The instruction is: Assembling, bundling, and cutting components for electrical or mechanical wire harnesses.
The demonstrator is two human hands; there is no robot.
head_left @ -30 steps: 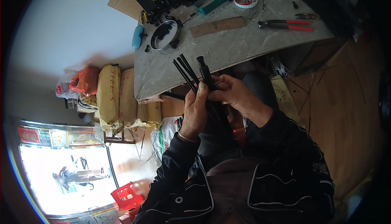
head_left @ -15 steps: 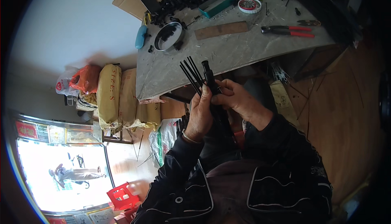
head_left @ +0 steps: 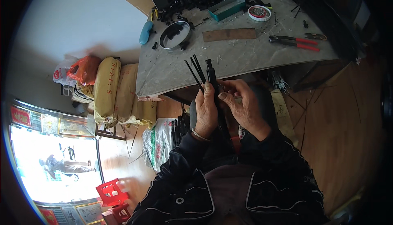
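Left hand (head_left: pixel 206 113): closed around black rods (head_left: pixel 198 72) and black tube (head_left: pixel 211 72), projecting ahead. Right hand (head_left: pixel 245 104): half-curled alongside; contents not discernible.

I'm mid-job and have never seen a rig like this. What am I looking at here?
There is no machine: a person works bare-handed, seen from above by a wide fisheye camera worn on the head. The left hand holds thin black rods and a thicker black cylindrical piece; the right hand is at that piece's side, its exact grip unclear. On the grey stone-look table lie red-handled pincers, a flat brown rectangular bar, a round silver dish and an open green rectangular box.
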